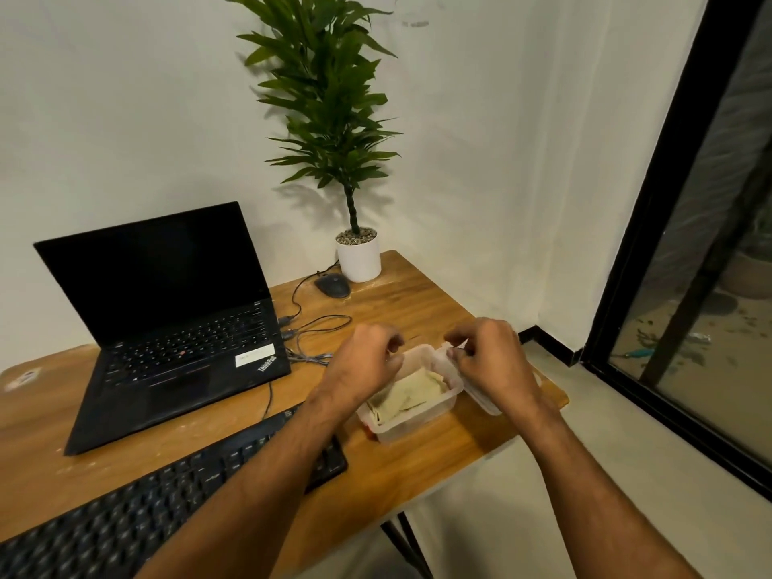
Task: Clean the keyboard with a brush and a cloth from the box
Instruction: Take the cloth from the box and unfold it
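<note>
Wooden worktop (417,465) under two bare hands: right hand (488,357) grip pinching clear lid (480,394), left hand (367,361) grip curled at box (411,405) rim, state unclear, folded cloth (407,397) inside, black keyboard (125,520) near left, laptop (167,319) behind.

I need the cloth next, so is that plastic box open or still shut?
Open. The box has no lid on top, and the folded cloth shows inside.
</note>
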`<state>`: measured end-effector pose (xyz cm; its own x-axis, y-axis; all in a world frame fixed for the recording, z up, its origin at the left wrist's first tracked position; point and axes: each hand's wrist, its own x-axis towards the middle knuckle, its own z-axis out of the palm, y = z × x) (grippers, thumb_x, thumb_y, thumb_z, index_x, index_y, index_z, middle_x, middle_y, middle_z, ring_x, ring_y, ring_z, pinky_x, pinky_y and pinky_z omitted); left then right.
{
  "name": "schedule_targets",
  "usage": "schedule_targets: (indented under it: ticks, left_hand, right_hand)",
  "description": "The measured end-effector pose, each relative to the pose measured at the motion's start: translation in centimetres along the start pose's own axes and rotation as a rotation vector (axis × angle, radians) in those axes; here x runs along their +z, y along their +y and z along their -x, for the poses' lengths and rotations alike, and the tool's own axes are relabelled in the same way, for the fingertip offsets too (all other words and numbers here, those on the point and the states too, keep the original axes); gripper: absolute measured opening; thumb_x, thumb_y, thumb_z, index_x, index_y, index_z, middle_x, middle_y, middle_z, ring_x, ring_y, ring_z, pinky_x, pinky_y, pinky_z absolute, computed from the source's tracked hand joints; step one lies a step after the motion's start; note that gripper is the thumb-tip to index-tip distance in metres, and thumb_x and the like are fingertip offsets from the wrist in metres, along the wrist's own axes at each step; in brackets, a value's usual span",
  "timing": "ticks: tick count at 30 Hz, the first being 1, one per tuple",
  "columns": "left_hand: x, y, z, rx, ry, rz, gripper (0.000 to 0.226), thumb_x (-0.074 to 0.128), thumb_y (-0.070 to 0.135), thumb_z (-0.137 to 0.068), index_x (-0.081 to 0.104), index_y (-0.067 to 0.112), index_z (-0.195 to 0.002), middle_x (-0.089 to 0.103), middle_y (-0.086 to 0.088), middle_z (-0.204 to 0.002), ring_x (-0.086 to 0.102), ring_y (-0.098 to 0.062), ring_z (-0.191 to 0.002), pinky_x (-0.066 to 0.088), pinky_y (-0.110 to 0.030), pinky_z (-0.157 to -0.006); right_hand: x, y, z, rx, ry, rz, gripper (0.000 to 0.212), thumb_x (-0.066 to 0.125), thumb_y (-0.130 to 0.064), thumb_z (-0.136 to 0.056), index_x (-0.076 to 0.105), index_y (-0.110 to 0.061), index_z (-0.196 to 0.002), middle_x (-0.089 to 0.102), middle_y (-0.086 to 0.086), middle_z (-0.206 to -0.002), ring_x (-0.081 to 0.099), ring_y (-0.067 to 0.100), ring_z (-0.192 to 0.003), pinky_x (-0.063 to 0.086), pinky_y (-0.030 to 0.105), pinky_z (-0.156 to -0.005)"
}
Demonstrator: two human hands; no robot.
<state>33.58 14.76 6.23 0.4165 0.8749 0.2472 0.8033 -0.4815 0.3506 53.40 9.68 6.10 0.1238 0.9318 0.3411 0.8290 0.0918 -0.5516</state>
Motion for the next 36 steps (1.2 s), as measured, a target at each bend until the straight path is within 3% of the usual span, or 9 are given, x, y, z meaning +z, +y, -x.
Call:
schedule_targets:
  ticks: [5, 9, 15, 20, 26, 31, 36]
  left_hand:
    - [0.1, -1.6, 2.8, -0.113, -0.099, -0.06, 0.007, 0.071, 0.022, -0.097, 0.075, 0.022, -0.103, 0.072, 0.007, -0.093, 0.068, -0.005, -0.081, 0.063, -0.029, -0.077]
    - [0.2, -0.7, 3.1, -0.094, -0.126, -0.203, 0.016, 0.069, 0.025, -0.097, 0.075, 0.018, -0.109, 0.072, -0.001, -0.1, 0.068, -0.016, -0.09, 0.06, -0.033, -0.079]
    - [0.7, 0.1, 2.9, -0.046, -0.214, -0.441, 0.042, 0.073, 0.048, -0.093, 0.073, 0.01, -0.11, 0.072, -0.008, -0.103, 0.063, -0.023, -0.103, 0.054, -0.037, -0.09]
    - [0.6, 0.6, 3.1, 0.002, -0.235, -0.511, 0.04, 0.075, 0.048, -0.091, 0.072, 0.011, -0.106, 0.07, -0.009, -0.105, 0.061, -0.024, -0.106, 0.052, -0.04, -0.095]
    - [0.5, 0.9, 3.7, -0.048, -0.206, -0.356, 0.025, 0.077, 0.032, -0.092, 0.07, 0.016, -0.11, 0.07, -0.003, -0.105, 0.066, -0.022, -0.101, 0.057, -0.039, -0.092]
    - [0.2, 0.6, 3.9, -0.134, -0.126, -0.168, 0.014, 0.071, 0.02, -0.09, 0.067, 0.019, -0.103, 0.068, -0.002, -0.101, 0.065, -0.022, -0.095, 0.057, -0.035, -0.077]
    - [-0.7, -0.1, 4.0, -0.179, 0.04, 0.075, 0.012, 0.076, 0.024, -0.083, 0.064, 0.026, -0.087, 0.066, 0.008, -0.088, 0.063, -0.012, -0.084, 0.059, -0.033, -0.071]
  right_hand:
    - [2.1, -2.2, -0.6, -0.108, -0.185, 0.119, 0.027, 0.074, -0.014, -0.089, 0.074, -0.019, -0.116, 0.072, -0.001, -0.117, 0.066, 0.011, -0.104, 0.057, 0.031, -0.094]
    - [3.8, -3.1, -1.2, -0.222, -0.294, 0.248, 0.027, 0.071, -0.012, -0.09, 0.072, -0.018, -0.117, 0.07, 0.002, -0.119, 0.066, 0.013, -0.106, 0.054, 0.031, -0.098]
    - [5.0, -3.0, -1.7, -0.356, -0.395, 0.484, 0.017, 0.067, -0.02, -0.093, 0.07, -0.021, -0.11, 0.065, 0.005, -0.112, 0.055, 0.019, -0.11, 0.047, 0.039, -0.101]
    - [5.6, -2.9, -1.9, -0.371, -0.389, 0.52, 0.016, 0.07, -0.029, -0.091, 0.07, -0.02, -0.104, 0.067, 0.004, -0.109, 0.054, 0.018, -0.109, 0.046, 0.039, -0.1]
    - [5.4, -2.9, -1.4, -0.328, -0.36, 0.403, 0.015, 0.079, -0.027, -0.083, 0.073, -0.019, -0.095, 0.067, -0.002, -0.1, 0.053, 0.014, -0.102, 0.046, 0.04, -0.1]
    - [4.2, -2.7, -1.3, -0.16, -0.281, 0.125, 0.018, 0.074, -0.02, -0.087, 0.071, -0.024, -0.105, 0.055, -0.007, -0.107, 0.049, 0.011, -0.11, 0.044, 0.035, -0.101]
    - [2.0, -3.3, -1.8, -0.031, -0.248, -0.332, 0.013, 0.072, -0.013, -0.089, 0.074, -0.026, -0.093, 0.071, -0.011, -0.092, 0.066, 0.006, -0.093, 0.055, 0.024, -0.076]
